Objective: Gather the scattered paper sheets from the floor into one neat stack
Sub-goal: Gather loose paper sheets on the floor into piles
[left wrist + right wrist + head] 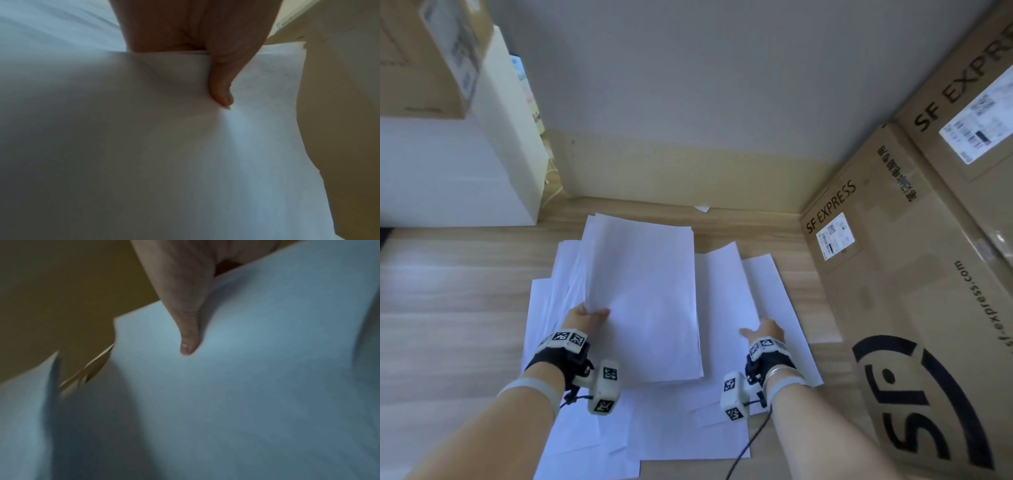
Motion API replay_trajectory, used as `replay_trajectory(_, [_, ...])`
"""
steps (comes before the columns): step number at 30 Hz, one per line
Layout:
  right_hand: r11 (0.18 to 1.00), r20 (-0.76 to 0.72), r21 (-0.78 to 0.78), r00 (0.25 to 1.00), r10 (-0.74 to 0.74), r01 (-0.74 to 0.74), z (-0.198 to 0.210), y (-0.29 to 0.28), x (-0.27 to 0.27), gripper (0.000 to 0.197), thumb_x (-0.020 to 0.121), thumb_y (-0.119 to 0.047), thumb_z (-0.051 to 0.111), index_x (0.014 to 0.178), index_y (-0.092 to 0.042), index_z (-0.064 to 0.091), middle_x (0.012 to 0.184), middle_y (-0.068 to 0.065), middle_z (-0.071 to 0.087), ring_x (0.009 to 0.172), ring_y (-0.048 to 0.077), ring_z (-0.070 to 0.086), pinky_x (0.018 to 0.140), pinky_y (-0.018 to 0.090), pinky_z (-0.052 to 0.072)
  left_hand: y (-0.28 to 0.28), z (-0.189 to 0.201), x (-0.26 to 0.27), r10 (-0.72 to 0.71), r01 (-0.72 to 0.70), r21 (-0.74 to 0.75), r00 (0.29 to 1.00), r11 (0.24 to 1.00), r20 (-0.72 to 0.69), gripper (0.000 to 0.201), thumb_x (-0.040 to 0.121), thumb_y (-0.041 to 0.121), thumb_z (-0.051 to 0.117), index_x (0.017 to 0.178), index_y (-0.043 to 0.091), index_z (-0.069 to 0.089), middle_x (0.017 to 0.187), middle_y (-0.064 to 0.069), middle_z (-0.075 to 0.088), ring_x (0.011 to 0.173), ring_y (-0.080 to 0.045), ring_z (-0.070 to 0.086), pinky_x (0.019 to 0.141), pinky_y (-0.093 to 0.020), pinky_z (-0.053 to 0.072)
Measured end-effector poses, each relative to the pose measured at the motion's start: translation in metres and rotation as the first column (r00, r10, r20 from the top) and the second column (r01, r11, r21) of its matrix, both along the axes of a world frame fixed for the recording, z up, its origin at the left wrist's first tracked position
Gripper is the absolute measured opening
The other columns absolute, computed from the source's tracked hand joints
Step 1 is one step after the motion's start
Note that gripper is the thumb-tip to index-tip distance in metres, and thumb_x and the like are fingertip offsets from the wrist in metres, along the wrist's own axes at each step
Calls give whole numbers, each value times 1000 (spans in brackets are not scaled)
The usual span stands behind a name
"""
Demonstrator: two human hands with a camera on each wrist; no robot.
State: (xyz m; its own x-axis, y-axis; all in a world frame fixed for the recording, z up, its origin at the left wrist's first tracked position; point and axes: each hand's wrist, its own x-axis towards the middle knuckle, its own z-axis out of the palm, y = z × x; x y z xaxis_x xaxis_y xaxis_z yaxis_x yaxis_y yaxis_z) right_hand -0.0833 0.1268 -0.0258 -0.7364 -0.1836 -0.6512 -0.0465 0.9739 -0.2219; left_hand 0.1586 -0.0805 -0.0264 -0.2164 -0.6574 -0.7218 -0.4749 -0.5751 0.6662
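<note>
My left hand [594, 312] grips the near left corner of a stack of white sheets [640, 298], held slightly above the floor. In the left wrist view its thumb [221, 91] presses on top of the stack [144, 138]; the fingers are hidden beneath. My right hand [758, 330] pinches the near edge of a single sheet [726, 284] just right of the stack. The right wrist view shows the thumb [188, 337] lying on that sheet [257, 369], fingers hidden under it. Several loose sheets [671, 421] lie overlapped on the wooden floor [448, 291] under and around both hands.
Large SF Express cardboard boxes [893, 274] wall off the right side. A white cabinet [448, 171] with a cardboard box [421, 58] on it stands at the left. The wall's baseboard [688, 171] runs behind, with a small paper scrap [702, 208] at its foot.
</note>
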Motion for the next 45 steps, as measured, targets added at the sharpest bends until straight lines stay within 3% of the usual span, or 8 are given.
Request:
replay_trajectory(7, [979, -46, 140, 988, -144, 149, 14, 34, -41, 57, 81, -30, 69, 125, 3, 52, 132, 17, 52, 116, 31, 56, 93, 35, 46, 0, -5, 1, 5, -5, 26, 1000, 1000, 5, 19, 88, 7, 57, 107, 6, 57, 80, -15, 58, 78, -28, 57, 80, -39, 45])
replay_trajectory(15, [989, 16, 20, 989, -148, 147, 9, 23, -22, 88, 72, -8, 77, 142, -10, 23, 138, 17, 47, 122, 34, 52, 96, 42, 44, -4, -8, 9, 10, -12, 24, 998, 1000, 68, 33, 87, 11, 59, 119, 0, 56, 82, -15, 60, 86, -32, 55, 87, -43, 46])
replay_trajectory(20, [992, 48, 20, 991, -128, 128, 6, 4, -1, 72, 75, -15, 76, 133, -1, 37, 135, 15, 51, 124, 31, 51, 97, 38, 44, -5, -9, 14, 31, -33, 22, 997, 999, 71, 32, 88, 7, 58, 118, -1, 56, 71, -12, 55, 73, -27, 53, 78, -37, 41])
replay_trajectory(25, [991, -21, -53, 992, -121, 119, 3, -1, 3, 52, 87, -20, 60, 133, -2, 44, 135, 15, 52, 121, 31, 53, 98, 34, 44, -5, -8, 21, 20, -24, 36, 994, 999, 105, 38, 86, 8, 60, 122, -4, 55, 94, -21, 57, 87, -33, 54, 90, -47, 45])
replay_trajectory(29, [950, -32, -271, 985, -168, 153, 15, 10, -13, 31, 93, -7, 47, 122, 0, 55, 116, 19, 63, 86, 25, 54, 78, 28, 41, -8, -12, 29, 24, -28, 27, 992, 999, 121, 39, 87, 5, 59, 124, -5, 53, 98, -22, 56, 89, -32, 53, 90, -46, 44])
replay_trajectory(35, [845, -52, -468, 947, -318, 258, 29, 19, -36, 25, 88, -6, 52, 100, 15, 56, 104, 38, 59, 80, 39, 60, 68, 28, 37, -8, -6, 33, -8, 3, 30, 985, 1000, 172, 42, 87, 7, 59, 127, -5, 51, 122, -33, 57, 104, -43, 58, 96, -48, 43])
replay_trajectory(37, [804, -35, -526, 937, -346, 277, 34, 15, -40, 22, 87, -4, 52, 93, 16, 56, 95, 39, 60, 74, 25, 49, 65, 27, 37, -7, -6, 33, -17, 10, 40, 984, 999, 175, 43, 87, 8, 59, 127, -3, 51, 122, -33, 58, 108, -45, 58, 98, -51, 44])
replay_trajectory(45, [808, 111, -552, 979, -173, 205, 36, -31, 7, 33, 92, -3, 48, 123, 6, 53, 118, 16, 60, 98, 23, 55, 78, 25, 37, 5, 10, 15, -60, 57, 56, 996, 997, 65, 35, 88, 4, 57, 123, -3, 53, 101, -22, 57, 90, -30, 53, 89, -44, 44])
